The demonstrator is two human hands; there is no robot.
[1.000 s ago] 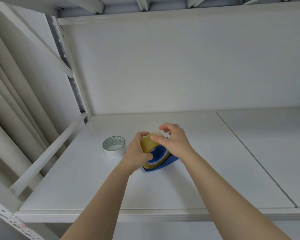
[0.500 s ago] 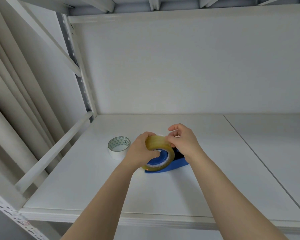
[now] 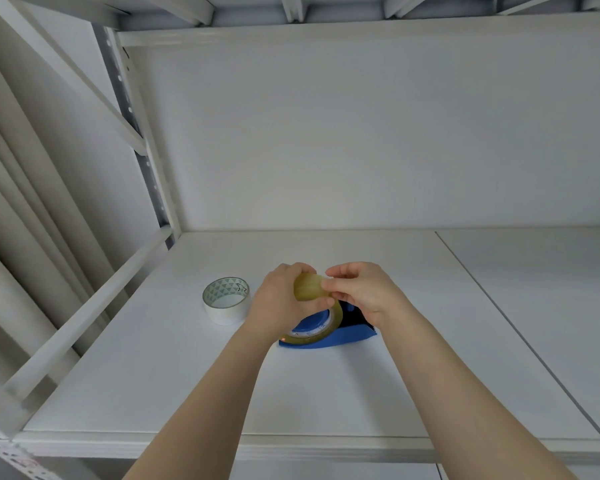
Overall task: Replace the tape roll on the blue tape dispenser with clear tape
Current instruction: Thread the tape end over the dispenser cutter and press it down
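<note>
Clear tape roll sits on the blue tape dispenser, which stands on the white shelf. Left hand is wrapped around the roll's left side; right hand pinches its top edge with narrow fingers, probably looking for the tape end. Risk, as I judge it: the loose end may stick back on the roll or tear crooked if it is pulled at an angle, and the dispenser may slide. White tape roll lies just beside the left hand, not touching, and nothing blocks the work.
</note>
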